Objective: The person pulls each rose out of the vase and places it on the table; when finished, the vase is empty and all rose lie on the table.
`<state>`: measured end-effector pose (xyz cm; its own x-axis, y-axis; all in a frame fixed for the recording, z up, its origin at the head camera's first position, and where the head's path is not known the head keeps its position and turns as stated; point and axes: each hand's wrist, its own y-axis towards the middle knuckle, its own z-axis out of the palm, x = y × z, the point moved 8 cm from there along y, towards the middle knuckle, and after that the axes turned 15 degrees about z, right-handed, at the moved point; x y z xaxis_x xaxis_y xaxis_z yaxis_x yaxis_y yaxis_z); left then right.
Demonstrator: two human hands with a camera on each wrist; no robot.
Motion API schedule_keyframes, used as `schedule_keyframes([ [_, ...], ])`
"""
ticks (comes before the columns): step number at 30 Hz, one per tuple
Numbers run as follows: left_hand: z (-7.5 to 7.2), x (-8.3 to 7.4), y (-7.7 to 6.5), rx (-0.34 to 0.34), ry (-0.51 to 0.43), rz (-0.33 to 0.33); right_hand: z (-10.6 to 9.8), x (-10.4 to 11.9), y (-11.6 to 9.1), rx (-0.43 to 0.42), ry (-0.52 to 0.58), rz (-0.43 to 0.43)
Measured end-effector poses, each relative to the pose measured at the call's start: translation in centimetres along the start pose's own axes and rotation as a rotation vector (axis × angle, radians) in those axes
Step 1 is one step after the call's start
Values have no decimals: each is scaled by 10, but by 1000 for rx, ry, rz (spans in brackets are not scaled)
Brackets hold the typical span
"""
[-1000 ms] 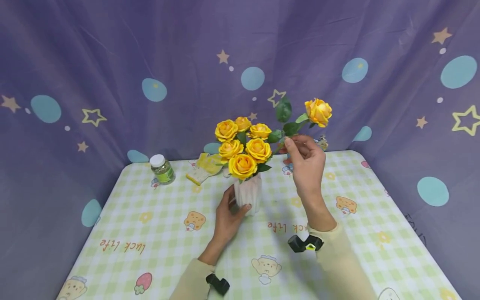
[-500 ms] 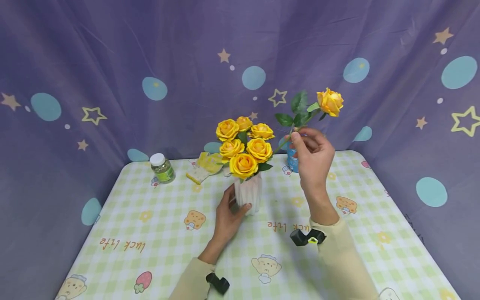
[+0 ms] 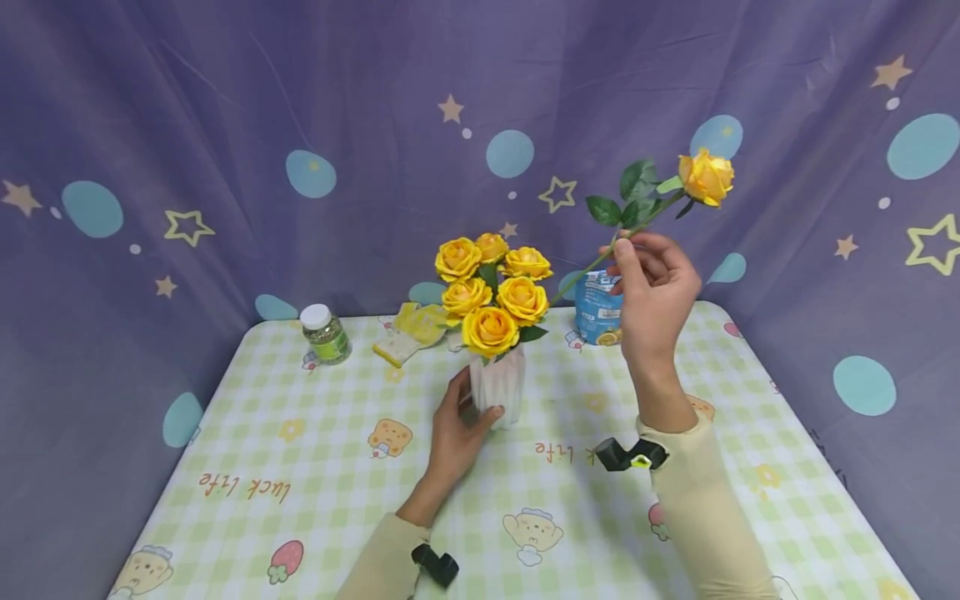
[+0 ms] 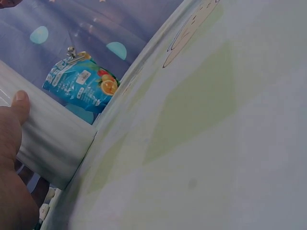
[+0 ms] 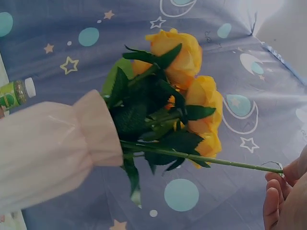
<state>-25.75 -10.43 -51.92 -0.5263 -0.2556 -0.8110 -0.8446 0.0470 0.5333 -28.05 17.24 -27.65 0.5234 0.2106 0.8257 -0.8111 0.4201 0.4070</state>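
The left hand holds the white vase of yellow roses on the table. On the right, the right hand pinches another rose by its stem, which goes into the vase.

The vase looks smooth and faintly glossy.

I have the vase centred left-to-right on the table, rose bunch in it, left hand round its left side. Right hand: right of bunch, above table, pinching the single rose, stem running down-left into the vase. Far side, left to right: jar, gloves, pouch beyond right hand. Curtain behind everything.
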Motion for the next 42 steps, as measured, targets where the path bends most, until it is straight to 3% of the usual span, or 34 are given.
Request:
schedule_keyframes([
  [11, -1, -2, 1, -2, 21, 23, -11, 15, 13, -36, 43, -11],
  [20, -1, -1, 1, -1, 9, 17, -24, 13, 14, -25, -26, -4],
  [25, -1, -1, 1, -5, -1, 11, -32, 2, 8, -6, -58, 51],
  [33, 0, -1, 0, -3, -7, -3, -44, -19, -2, -17, -223, 129],
  [42, -1, 0, 0, -7, -7, -5, -59, -46, -15, -14, -335, 238],
])
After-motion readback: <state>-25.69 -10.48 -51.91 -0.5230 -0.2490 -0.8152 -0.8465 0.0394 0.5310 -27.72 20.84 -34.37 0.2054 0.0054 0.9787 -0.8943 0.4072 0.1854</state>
